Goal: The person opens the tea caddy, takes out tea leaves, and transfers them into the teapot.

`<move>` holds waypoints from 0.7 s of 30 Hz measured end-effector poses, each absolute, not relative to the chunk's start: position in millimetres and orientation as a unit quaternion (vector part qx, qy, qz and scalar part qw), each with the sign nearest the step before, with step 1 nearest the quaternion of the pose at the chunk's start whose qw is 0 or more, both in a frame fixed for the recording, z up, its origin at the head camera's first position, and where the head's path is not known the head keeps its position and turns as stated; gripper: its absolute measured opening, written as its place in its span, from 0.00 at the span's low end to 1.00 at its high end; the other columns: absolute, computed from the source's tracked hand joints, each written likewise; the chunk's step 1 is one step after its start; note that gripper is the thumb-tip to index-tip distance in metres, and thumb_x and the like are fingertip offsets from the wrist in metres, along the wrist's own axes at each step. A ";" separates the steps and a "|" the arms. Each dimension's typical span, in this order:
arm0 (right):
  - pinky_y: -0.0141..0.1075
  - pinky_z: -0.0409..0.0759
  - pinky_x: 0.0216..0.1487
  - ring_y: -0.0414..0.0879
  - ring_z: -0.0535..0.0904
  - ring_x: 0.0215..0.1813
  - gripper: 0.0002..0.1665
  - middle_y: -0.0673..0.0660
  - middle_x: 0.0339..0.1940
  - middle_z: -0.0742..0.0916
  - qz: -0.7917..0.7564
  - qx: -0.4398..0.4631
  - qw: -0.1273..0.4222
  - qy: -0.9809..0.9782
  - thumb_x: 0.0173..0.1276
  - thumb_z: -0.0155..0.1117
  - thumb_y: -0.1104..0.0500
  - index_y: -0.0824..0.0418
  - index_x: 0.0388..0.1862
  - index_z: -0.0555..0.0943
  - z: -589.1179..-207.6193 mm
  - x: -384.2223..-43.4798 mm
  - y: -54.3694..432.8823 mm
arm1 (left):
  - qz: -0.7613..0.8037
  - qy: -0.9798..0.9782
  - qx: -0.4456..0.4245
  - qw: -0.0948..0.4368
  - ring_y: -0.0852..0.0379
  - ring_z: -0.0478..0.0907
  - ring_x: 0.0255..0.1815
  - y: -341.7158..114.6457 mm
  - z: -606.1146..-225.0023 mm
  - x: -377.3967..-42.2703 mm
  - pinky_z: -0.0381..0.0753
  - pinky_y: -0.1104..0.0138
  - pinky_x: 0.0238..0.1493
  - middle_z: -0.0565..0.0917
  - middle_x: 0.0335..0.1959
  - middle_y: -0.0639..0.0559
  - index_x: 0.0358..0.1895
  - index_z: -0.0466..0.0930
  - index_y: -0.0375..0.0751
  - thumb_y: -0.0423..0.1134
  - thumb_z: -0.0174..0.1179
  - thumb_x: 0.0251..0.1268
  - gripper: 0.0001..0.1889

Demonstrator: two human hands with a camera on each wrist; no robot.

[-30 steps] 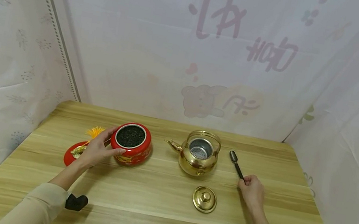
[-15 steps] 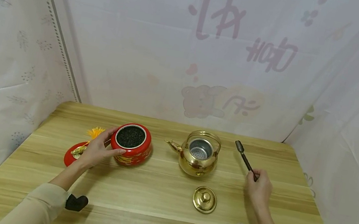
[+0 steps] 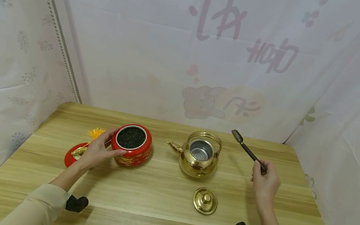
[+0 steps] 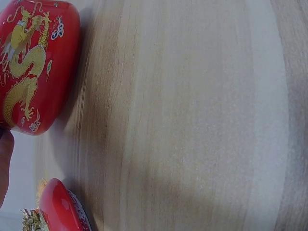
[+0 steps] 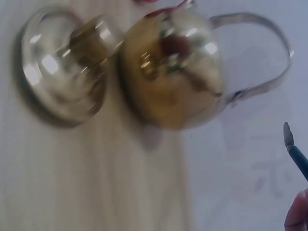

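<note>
My left hand (image 3: 99,151) grips the side of a red tea jar (image 3: 137,157), thumb on the front and fingers behind. Dark tea leaves (image 3: 131,137) fill the jar, and a gold dragon shows on its wall in the left wrist view. Off to the right, my right hand (image 3: 267,182) pinches the dark handle of a tea scoop (image 3: 248,153), held up in the air with its head pointing to the back left. Between the hands stands a gold teapot (image 3: 193,167), lidless, with a perforated metal strainer (image 3: 201,150) inside.
The gold teapot lid (image 3: 205,201) lies in front of the pot, knob up. The red jar lid (image 3: 72,154), with a yellow tassel (image 3: 95,132), lies partly behind my left hand. A printed curtain (image 3: 138,61) hangs behind the wooden table (image 3: 139,218).
My right hand has lifted the tea scoop off the table and drawn it up and slightly right. My left hand and the jar have stayed in place.
</note>
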State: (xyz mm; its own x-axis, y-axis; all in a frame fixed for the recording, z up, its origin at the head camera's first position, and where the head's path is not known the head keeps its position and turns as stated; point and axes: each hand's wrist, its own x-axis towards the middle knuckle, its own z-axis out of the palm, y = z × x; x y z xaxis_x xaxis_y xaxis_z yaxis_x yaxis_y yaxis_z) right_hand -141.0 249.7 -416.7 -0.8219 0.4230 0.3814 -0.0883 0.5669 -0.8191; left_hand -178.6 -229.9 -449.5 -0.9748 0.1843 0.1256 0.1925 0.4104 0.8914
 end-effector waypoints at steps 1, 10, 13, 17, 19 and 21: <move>0.21 0.73 0.17 0.35 0.74 0.17 0.10 0.53 0.23 0.80 0.462 -0.095 0.289 -0.833 0.70 0.56 0.61 0.69 0.41 0.77 -413.2 -141.0 248.1 | -0.532 -0.839 -0.113 0.004 0.34 0.58 0.70 -229.9 -449.7 -178.7 0.60 0.46 0.67 0.62 0.68 0.32 0.71 0.52 0.31 0.38 0.69 0.55 0.44; 0.21 0.75 0.19 0.31 0.73 0.18 0.09 0.42 0.21 0.78 0.547 -0.023 0.312 -0.776 0.66 0.57 0.70 0.79 0.40 0.76 -356.8 -120.1 212.1 | -0.530 -0.841 -0.110 0.005 0.34 0.58 0.69 -229.9 -449.8 -178.7 0.60 0.45 0.67 0.62 0.68 0.32 0.71 0.53 0.32 0.39 0.69 0.54 0.44; 0.21 0.75 0.19 0.33 0.73 0.18 0.09 0.44 0.22 0.78 0.569 0.003 0.315 -0.760 0.65 0.57 0.72 0.81 0.39 0.75 -351.9 -118.7 205.4 | -0.528 -0.842 -0.110 0.006 0.34 0.58 0.70 -230.0 -450.1 -178.6 0.60 0.44 0.67 0.62 0.68 0.32 0.71 0.53 0.31 0.40 0.69 0.54 0.45; 0.23 0.75 0.18 0.34 0.73 0.18 0.08 0.47 0.24 0.80 0.584 0.034 0.315 -0.747 0.65 0.58 0.72 0.79 0.39 0.76 -354.8 -120.7 198.8 | -0.532 -0.839 -0.114 0.009 0.35 0.58 0.70 -229.9 -450.0 -178.6 0.60 0.45 0.67 0.63 0.68 0.33 0.70 0.54 0.32 0.39 0.70 0.53 0.44; 0.23 0.75 0.18 0.36 0.74 0.18 0.07 0.48 0.25 0.80 0.591 0.053 0.312 -0.742 0.65 0.58 0.71 0.77 0.39 0.77 -357.7 -121.5 194.5 | -0.534 -0.838 -0.115 0.009 0.35 0.58 0.70 -229.8 -449.8 -178.4 0.60 0.45 0.67 0.63 0.68 0.34 0.70 0.54 0.32 0.39 0.70 0.53 0.44; 0.24 0.75 0.18 0.36 0.74 0.19 0.07 0.49 0.26 0.81 0.594 0.074 0.306 -0.740 0.65 0.59 0.70 0.75 0.40 0.78 -358.5 -120.6 188.2 | -0.534 -0.838 -0.116 0.009 0.35 0.58 0.70 -229.7 -449.9 -178.2 0.61 0.45 0.67 0.62 0.68 0.33 0.70 0.54 0.32 0.39 0.70 0.53 0.44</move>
